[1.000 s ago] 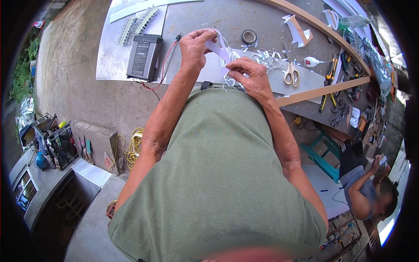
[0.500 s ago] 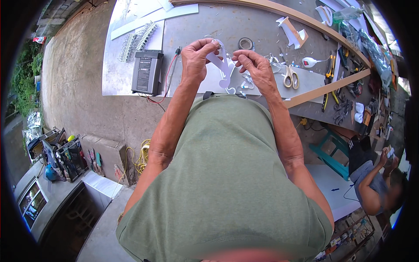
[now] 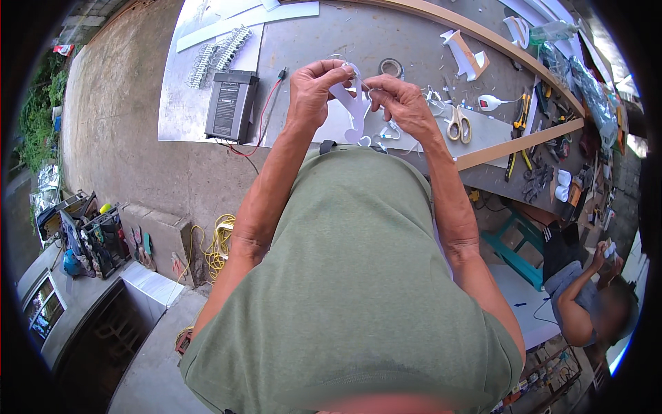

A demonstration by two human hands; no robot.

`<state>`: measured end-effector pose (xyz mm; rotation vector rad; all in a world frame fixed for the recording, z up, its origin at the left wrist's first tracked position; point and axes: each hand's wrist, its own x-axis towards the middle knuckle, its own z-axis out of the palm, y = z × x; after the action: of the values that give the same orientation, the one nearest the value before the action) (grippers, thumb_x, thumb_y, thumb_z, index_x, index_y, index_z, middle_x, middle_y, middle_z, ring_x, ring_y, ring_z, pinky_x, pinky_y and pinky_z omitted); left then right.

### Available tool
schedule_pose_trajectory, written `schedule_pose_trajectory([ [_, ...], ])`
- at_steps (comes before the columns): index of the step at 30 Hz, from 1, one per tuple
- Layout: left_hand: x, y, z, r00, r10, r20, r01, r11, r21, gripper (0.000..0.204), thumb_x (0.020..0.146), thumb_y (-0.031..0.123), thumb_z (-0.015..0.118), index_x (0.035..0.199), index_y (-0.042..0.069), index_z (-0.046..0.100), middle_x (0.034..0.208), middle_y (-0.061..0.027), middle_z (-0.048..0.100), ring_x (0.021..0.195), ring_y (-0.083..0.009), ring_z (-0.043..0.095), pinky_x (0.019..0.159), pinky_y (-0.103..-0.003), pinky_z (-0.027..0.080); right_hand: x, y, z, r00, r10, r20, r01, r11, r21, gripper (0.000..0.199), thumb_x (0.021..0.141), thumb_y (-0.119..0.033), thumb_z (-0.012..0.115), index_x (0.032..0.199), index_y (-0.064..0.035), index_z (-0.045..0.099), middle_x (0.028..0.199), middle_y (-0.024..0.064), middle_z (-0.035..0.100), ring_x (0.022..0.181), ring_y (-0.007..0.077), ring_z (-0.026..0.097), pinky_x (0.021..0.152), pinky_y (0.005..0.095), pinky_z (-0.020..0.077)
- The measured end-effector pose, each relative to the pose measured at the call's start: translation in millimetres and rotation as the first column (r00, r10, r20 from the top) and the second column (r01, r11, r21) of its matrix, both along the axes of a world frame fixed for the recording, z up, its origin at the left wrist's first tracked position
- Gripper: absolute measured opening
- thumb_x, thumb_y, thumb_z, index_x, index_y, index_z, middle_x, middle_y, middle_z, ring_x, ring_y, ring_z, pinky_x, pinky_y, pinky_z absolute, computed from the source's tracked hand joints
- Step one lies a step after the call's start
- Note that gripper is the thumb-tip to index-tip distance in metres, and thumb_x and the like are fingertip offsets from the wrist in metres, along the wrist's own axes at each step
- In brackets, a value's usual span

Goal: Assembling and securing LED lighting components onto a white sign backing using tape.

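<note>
Over the near edge of the workbench (image 3: 303, 33), my left hand (image 3: 312, 93) pinches a curved, flat-sided white piece (image 3: 354, 123) between thumb and fingers. The piece hangs below the fingertips with its rounded end toward my shirt. Beside it, my right hand (image 3: 405, 107) is closed, thumb against fingers, on a thin pale wire (image 3: 363, 81) that runs from the white piece. Where the wire joins the piece is hidden by my fingers. A roll of tape (image 3: 391, 67) lies just beyond my right hand, and scissors (image 3: 458, 125) lie to its right.
A grey power supply box (image 3: 232, 107) with a red lead stands left, near coiled strings of small modules (image 3: 221, 56). Wooden strips (image 3: 520, 143) cross the right side, near pliers and a white bottle (image 3: 489, 103). Another person (image 3: 586, 297) sits at far right by a green stool (image 3: 516, 248).
My right hand has moved slightly left, closer to the white piece, and its fingers have closed on the thin wire. My left hand keeps its hold. The view has shifted a little.
</note>
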<state>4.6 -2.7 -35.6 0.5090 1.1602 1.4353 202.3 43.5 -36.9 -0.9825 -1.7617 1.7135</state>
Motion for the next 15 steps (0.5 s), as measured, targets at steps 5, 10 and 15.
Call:
schedule_pose_trajectory([
  [5,-2,-4,0,1.000,-0.021,-0.017,0.020,0.999,-0.028,0.022,0.083,0.009,0.077,0.099,-0.003,0.069,0.086,-0.0098,0.071,0.074,-0.0161,0.068,0.065,-0.037,0.062,0,-8,2,1.000,0.011,-0.027,-0.012,0.999,-0.049,0.017,0.093,-0.011,0.069,0.108,-0.0036,0.072,0.074,0.0010,0.066,0.062,0.0056,0.056,0.050,0.0195,0.0455],
  [10,2,-4,-2,0.999,0.021,-0.048,-0.023,0.999,-0.044,0.022,0.083,0.010,0.078,0.099,-0.003,0.069,0.086,-0.0099,0.071,0.074,-0.0154,0.067,0.066,-0.037,0.061,-2,-19,8,0.978,-0.113,-0.174,0.038,0.922,-0.386,0.017,0.090,-0.007,0.072,0.102,0.0040,0.069,0.075,0.0073,0.068,0.060,0.0095,0.063,0.047,0.0195,0.0499],
  [15,4,-2,-5,0.997,0.014,-0.077,-0.016,1.000,-0.024,0.023,0.083,0.009,0.078,0.100,-0.003,0.070,0.087,-0.0101,0.071,0.074,-0.0152,0.067,0.067,-0.036,0.061,-5,-21,6,0.977,-0.145,-0.157,0.075,0.921,-0.381,0.017,0.089,-0.005,0.072,0.103,0.0044,0.069,0.077,0.0082,0.069,0.060,0.0105,0.064,0.049,0.0211,0.0521],
])
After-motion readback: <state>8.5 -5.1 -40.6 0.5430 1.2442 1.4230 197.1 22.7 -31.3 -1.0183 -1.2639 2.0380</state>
